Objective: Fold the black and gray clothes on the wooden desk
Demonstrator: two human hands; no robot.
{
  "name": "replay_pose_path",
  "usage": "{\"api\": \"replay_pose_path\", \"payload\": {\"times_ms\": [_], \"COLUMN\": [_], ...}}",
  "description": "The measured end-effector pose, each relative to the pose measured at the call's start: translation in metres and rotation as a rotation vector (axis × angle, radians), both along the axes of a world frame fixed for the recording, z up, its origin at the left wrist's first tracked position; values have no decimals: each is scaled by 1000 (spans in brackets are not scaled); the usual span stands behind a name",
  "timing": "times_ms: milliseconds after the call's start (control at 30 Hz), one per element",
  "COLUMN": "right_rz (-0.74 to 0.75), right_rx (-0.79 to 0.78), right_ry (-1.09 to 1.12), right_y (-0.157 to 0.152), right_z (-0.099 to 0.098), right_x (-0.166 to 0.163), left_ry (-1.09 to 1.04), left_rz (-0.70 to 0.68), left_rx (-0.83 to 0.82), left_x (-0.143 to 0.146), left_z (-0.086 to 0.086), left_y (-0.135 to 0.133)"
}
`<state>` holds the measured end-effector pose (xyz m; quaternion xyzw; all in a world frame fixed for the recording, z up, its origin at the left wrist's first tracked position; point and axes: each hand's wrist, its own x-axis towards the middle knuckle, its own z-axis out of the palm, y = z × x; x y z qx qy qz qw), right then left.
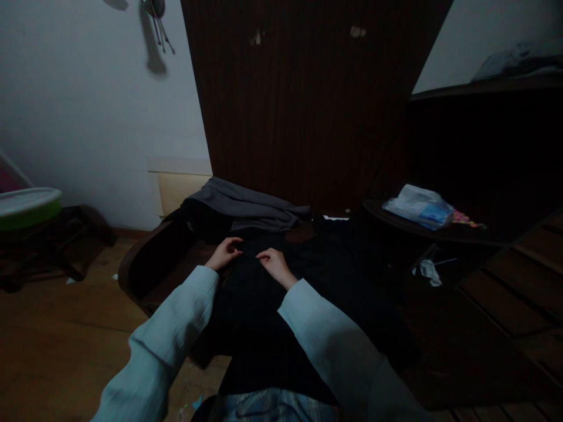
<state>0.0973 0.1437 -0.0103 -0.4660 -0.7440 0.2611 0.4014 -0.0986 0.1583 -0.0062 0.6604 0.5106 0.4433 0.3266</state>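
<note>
A black garment (255,305) lies spread over a dark wooden seat or bench, with blue plaid cloth (272,407) at the bottom of the view. My left hand (223,254) rests at its upper left edge, the fingers curved and the thumb apart from them. To its right, my right hand (276,265) is closed, thumb and fingers pinched together on the black cloth. How much fabric sits between those fingertips is too dark to see. Just beyond both hands lies a folded grey garment (246,205).
A curved wooden armrest (132,275) stands at the left. On the right, a dark shelf (466,235) bears a white and blue plastic packet (420,206). A tall brown panel (308,105) rises behind. Far left, a green tub with a whitish lid (30,208) sits on a low stand.
</note>
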Motion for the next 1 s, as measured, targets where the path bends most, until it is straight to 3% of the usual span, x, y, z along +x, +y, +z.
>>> {"api": "replay_pose_path", "payload": {"times_ms": [200,367,633,800,1000], "right_rz": [3,7,11,7,-22], "right_rx": [-104,-109,-94,-91,-59], "right_ry": [110,128,135,134,83], "right_y": [1,3,4,3,0], "right_z": [0,-3,-6,-5,-3], "right_x": [1,0,-1,-1,0], "left_ry": [113,376,685,806,847], "left_rz": [-33,-36,-135,-153,-158], "left_rx": [32,103,203,125,50], "left_x": [1,5,4,-3,-5], "left_z": [4,10,6,3,17], "left_y": [-3,-13,-68,-89,-80]}}
